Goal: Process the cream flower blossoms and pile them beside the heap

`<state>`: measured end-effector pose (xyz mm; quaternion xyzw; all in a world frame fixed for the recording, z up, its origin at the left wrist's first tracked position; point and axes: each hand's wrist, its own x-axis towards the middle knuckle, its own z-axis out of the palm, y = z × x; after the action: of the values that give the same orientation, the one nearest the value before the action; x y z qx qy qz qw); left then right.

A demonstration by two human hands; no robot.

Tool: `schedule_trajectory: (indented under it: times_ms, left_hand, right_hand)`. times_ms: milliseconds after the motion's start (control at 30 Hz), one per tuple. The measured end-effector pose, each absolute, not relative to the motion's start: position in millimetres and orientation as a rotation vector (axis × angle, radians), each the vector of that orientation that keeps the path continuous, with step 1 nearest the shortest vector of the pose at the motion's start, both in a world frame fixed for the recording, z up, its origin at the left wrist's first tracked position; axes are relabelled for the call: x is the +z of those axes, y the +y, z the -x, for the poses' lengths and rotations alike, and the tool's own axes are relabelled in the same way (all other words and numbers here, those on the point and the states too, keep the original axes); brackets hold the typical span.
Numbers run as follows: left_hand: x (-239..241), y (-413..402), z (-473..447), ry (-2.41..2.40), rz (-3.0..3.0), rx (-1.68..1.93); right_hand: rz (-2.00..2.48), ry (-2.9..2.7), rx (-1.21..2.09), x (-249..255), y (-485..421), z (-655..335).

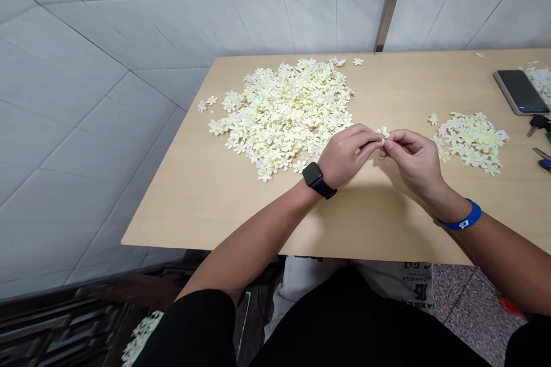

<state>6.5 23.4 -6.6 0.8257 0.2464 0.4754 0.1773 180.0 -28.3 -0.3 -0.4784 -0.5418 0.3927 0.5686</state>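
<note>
Between my two hands, above the wooden tabletop, is a small white artificial flower [383,133]. My left hand [348,152], with a black watch on its wrist, pinches the flower from the left. The fingertips of my right hand [413,160] are closed on the same flower from the right; a blue band circles that wrist. A large pile of white and pale yellow flowers [288,109] lies just left of and behind my left hand. To the right of my right hand sits a smaller heap of similar flowers [473,140].
The tabletop [206,200] meets a tiled wall [258,17] at the back. At the right are a phone [523,93], a pile of small white pieces [540,81], a key [538,123] and a blue-handled tool [544,164]. More flowers [141,337] lie below the table at lower left.
</note>
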Motion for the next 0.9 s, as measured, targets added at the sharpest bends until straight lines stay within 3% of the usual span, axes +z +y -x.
schedule_trajectory:
  times_ms: [300,900]
  left_hand:
    - [-5.3,23.0,-6.1,0.684,-2.237,1.334]
    - [-3.1,19.9,-8.2,0.810,-2.156,1.312]
  right_hand:
    - [1.075,-1.232,1.035,-1.6,-27.3,-181.6]
    - [1.147,-1.224,0.943,3.8,-27.2,-176.5]
